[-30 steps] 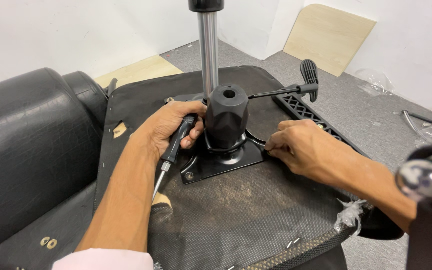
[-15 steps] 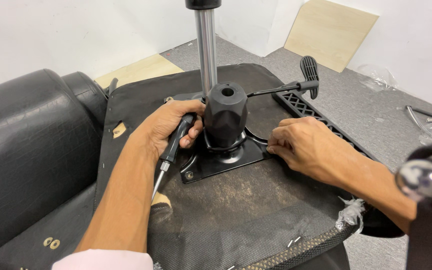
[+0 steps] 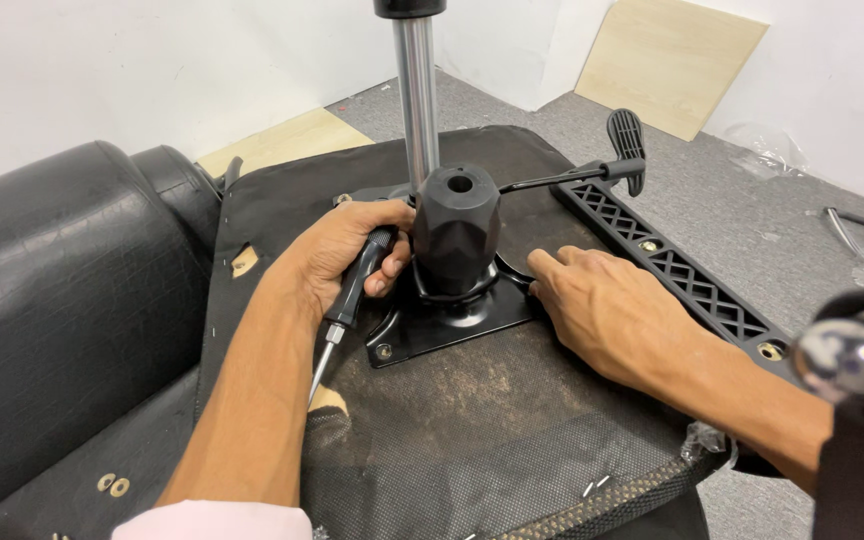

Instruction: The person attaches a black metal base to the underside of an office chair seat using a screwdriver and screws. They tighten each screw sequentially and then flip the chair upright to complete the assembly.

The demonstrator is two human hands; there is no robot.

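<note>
Barely a shift from half a second ago: the right hand (image 3: 607,305) has slid a touch closer along the edge of the black metal plate (image 3: 452,320), and the left hand (image 3: 347,255) sits where it was, tucked against the black mechanism housing (image 3: 455,230). The left hand's grip is closed around the black handle of a screwdriver (image 3: 347,300), shaft pointing back down toward the wrist and off the work, so the tool is parked in the palm rather than driving anything, which leaves the fingertips free to steady the housing. The right hand lies flat and open, holding nothing, fingers spread on the plate's right edge, pressing it down against the upturned chair seat underside (image 3: 472,430), likely to keep it square on its holes. The plate lies in the middle of that dark fabric, with the chrome gas column (image 3: 417,95) rising straight out of the housing and a paddle-ended lever (image 3: 592,170) sticking out to the right. A latticed black armrest bracket (image 3: 682,270) runs along the far right of the seat; the padded black backrest (image 3: 62,300) lies to the left.
</note>
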